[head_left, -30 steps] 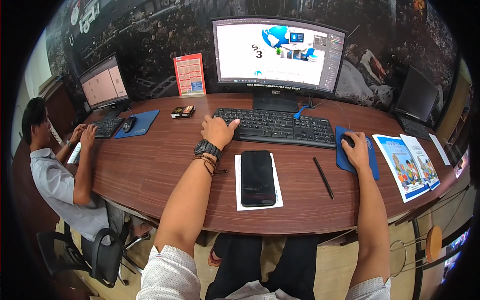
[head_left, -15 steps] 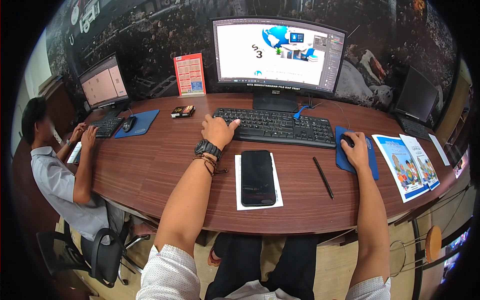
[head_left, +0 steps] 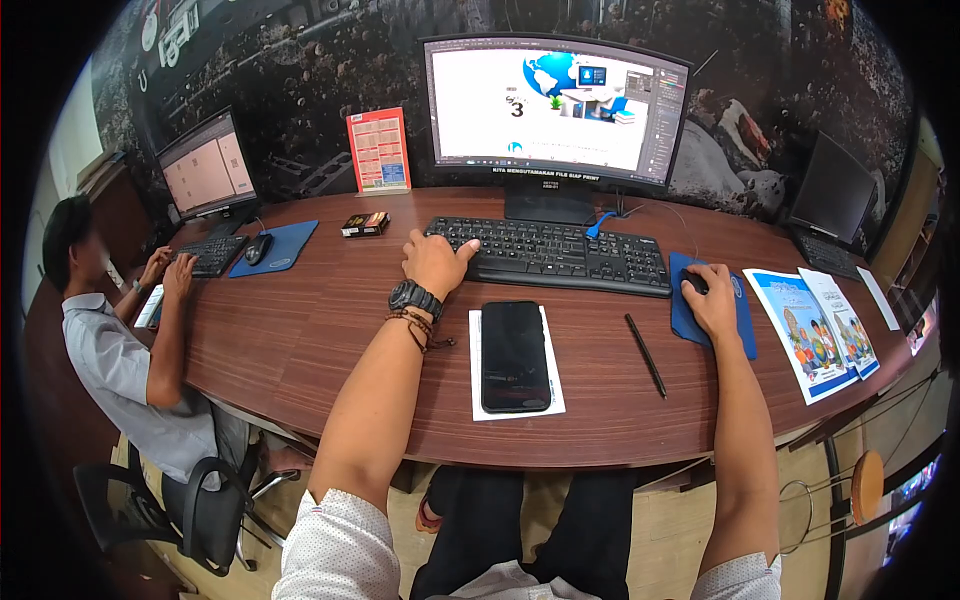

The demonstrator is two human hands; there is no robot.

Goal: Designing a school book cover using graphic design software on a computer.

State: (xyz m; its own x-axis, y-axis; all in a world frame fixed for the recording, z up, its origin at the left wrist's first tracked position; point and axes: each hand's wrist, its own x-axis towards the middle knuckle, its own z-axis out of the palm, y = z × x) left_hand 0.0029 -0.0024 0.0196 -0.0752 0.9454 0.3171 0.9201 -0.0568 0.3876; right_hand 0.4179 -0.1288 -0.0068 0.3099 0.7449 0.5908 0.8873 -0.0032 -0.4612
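My left hand point(head_left: 437, 262) rests with its fingers apart on the left end of a black keyboard point(head_left: 560, 258), a dark watch and beaded bracelets at its wrist. Over on the right, my right hand point(head_left: 712, 298) is wrapped round a black computer mouse point(head_left: 692, 284), which sits on a blue mouse pad point(head_left: 742, 335). Behind the keyboard stands a large monitor point(head_left: 480, 110) showing a design with a globe and a desk. Between my forearms a black phone point(head_left: 515, 357) lies on a white paper point(head_left: 557, 395), and a black stylus pen point(head_left: 645, 355) lies to its right.
A small dark box point(head_left: 365, 224) and a red desk calendar point(head_left: 378, 150) stand left of the monitor. Printed booklets point(head_left: 800, 335) lie at the right. A co-worker point(head_left: 130, 345) types at another keyboard on the far left. A dark-screened monitor point(head_left: 833, 190) stands at the far right.
On the monitor, the dark lettering left of the globe has turned from slanted to upright, with smaller text above the figure. Both my hands stay in place.
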